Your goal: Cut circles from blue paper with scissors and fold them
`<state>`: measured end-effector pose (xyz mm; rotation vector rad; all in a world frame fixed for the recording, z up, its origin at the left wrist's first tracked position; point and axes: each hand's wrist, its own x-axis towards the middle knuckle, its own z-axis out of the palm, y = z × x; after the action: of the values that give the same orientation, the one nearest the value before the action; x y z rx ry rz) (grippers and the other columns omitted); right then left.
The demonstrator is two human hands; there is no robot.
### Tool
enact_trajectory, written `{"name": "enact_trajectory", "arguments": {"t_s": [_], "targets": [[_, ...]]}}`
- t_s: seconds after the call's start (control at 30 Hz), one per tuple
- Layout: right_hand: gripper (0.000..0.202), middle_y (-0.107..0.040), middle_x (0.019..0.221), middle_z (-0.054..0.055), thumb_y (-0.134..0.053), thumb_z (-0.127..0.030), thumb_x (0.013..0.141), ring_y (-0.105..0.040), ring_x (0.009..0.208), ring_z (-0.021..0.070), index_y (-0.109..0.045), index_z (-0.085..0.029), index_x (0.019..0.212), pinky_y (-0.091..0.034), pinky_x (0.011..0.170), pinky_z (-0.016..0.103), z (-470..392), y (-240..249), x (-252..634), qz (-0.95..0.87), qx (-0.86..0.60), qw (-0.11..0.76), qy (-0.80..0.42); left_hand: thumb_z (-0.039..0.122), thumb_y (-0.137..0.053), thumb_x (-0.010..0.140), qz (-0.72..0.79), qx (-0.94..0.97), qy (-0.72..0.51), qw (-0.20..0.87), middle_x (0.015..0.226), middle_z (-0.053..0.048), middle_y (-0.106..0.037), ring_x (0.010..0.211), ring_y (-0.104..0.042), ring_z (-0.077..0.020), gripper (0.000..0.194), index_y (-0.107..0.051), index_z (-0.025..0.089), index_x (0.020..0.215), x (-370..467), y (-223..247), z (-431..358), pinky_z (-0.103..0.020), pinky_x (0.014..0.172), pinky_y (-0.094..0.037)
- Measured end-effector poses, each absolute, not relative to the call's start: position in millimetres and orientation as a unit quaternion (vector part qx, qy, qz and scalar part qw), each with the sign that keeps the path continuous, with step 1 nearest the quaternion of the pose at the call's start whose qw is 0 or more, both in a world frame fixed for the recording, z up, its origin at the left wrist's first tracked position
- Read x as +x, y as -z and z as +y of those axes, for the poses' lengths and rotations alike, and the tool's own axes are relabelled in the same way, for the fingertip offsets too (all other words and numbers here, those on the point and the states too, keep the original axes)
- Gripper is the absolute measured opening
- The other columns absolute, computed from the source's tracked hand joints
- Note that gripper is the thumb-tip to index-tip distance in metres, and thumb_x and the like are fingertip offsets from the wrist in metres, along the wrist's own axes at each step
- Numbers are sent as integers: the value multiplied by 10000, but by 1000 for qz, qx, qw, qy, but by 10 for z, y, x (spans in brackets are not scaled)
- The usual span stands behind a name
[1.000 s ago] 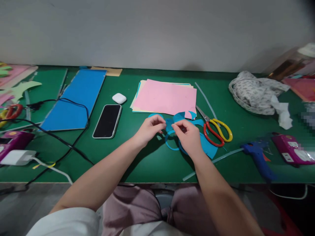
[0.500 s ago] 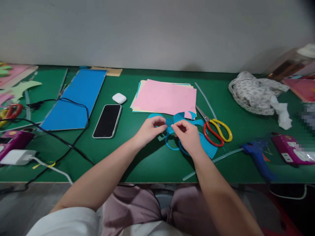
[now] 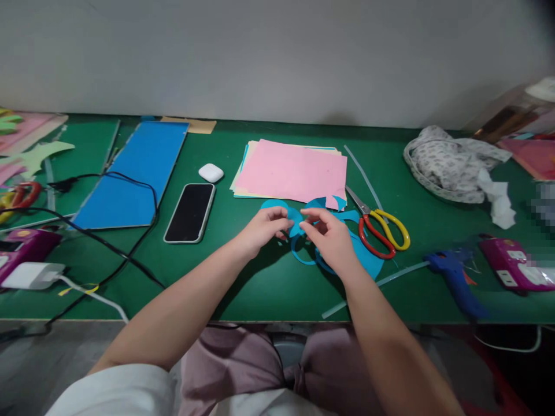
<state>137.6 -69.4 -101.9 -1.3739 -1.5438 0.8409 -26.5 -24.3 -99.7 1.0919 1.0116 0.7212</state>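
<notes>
Green tabletop [image 3: 243, 292] is running up to a grey wall [image 3: 277, 63] in the head view. Small blue paper pc [image 3: 295, 218] is sitting btwn both hands' fingertips, near the blue scraps [image 3: 367, 258]. L hand [image 3: 265, 228] is pinching its left side; R hand [image 3: 333, 238] is holding thumb + index slightly apart at its right edge, can't tell if touching. Vs. 0.5 s ago: pc is showing a broader, brighter face, R index is lifting off thumb; scissors [image 3: 378, 231] & paper stack [image 3: 295, 170] are staying put.
</notes>
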Motion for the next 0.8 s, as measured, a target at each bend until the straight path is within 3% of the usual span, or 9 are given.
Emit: {"name": "enact_trajectory", "arguments": {"t_s": [0.07, 0.13, 0.37, 0.53, 0.67, 0.8], "targets": [[312, -656, 1003, 45, -599, -215, 839, -588, 679, 130, -615, -247, 1149, -514, 625, 276, -701, 1009, 1403, -677, -531, 417, -293, 242, -672, 655, 454, 456, -315, 698, 601, 39, -538, 537, -524, -65, 167, -531, 159, 687, -280, 997, -237, -200, 527, -456], [292, -631, 1078, 70, -563, -159, 858, -605, 754, 147, -638, -250, 1124, -517, 653, 287, -709, 1012, 1420, -730, -511, 398, -219, 248, -670, 652, 452, 431, -310, 717, 583, 43, -536, 520, -524, -64, 185, -507, 167, 685, -288, 998, -234, -196, 515, -453], [183, -642, 994, 73, -547, -173, 886, -601, 738, 156, -713, -230, 937, -489, 636, 292, -722, 1059, 1414, -773, -500, 381, -84, 247, -686, 644, 431, 400, -285, 757, 562, 53, -555, 518, -555, -69, 200, -502, 178, 676, -275, 997, -256, -190, 509, -454], [187, -643, 903, 51, -536, -186, 898, -611, 780, 159, -714, -240, 878, -495, 696, 293, -723, 1032, 1419, -769, -488, 399, -106, 258, -696, 659, 412, 408, -272, 768, 633, 7, -641, 589, -628, -110, 173, -596, 170, 770, -287, 987, -258, -211, 531, -474], [128, -636, 867, 43, -592, -155, 848, -612, 772, 161, -699, -219, 818, -498, 662, 286, -699, 1020, 1420, -726, -507, 429, -179, 256, -705, 671, 411, 419, -310, 748, 722, -7, -686, 645, -668, -121, 261, -663, 176, 916, -281, 990, -256, -227, 592, -506], [84, -647, 864, 37, -616, -170, 819, -604, 764, 167, -685, -217, 811, -490, 613, 279, -669, 1026, 1422, -682, -533, 439, -243, 263, -730, 670, 414, 441, -352, 715, 755, -20, -708, 684, -680, -129, 241, -685, 159, 882, -268, 1010, -266, -217, 609, -501]]}}
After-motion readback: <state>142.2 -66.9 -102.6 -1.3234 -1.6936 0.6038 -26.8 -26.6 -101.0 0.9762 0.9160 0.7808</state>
